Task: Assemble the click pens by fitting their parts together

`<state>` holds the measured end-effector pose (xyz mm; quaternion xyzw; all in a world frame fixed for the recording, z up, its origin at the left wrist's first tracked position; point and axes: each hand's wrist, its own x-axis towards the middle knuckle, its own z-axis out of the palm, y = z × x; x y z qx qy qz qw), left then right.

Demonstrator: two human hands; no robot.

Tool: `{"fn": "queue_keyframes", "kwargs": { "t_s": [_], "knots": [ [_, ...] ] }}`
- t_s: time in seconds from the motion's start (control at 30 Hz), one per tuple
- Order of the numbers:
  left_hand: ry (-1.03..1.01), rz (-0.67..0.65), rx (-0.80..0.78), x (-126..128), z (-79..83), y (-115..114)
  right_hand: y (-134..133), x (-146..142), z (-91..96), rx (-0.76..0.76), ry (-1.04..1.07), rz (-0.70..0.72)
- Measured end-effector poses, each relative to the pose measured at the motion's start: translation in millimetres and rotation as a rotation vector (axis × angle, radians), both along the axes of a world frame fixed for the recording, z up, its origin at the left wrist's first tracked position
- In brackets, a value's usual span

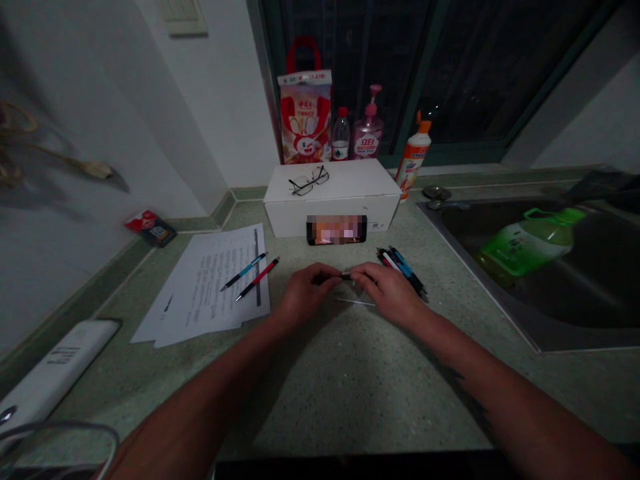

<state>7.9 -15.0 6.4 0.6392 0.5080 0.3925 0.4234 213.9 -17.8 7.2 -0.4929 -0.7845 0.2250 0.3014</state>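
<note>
My left hand [306, 291] and my right hand [389, 291] meet over the middle of the counter, fingers pinched. Between their fingertips is a small dark pen part [345, 275] with a lighter grey end; the fingers cover much of it. Just below the hands, a thin whitish stick like a pen refill [356, 302] lies on the counter. Beside my right hand rests a bunch of several click pens [403, 268], black, blue, red and white. To the left, a blue pen [244, 271] and a red pen [257, 279] lie on printed sheets [200, 283].
Behind the hands, a phone [337, 231] leans on a white box [333, 183] bearing eyeglasses [309, 180]. Bottles and a red bag [306, 120] stand by the window. At right, a sink [530, 327] holds a green jug [530, 241]. A white power strip [60, 363] lies left.
</note>
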Motion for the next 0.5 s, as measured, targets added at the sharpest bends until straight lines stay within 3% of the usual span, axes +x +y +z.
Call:
{"fn": "queue_keyframes", "kwargs": {
  "t_s": [0.5],
  "knots": [
    [0.000, 0.014, 0.025, -0.7, -0.4, 0.9, -1.7, 0.1, 1.6, -0.012, -0.035, -0.010]
  ]
}}
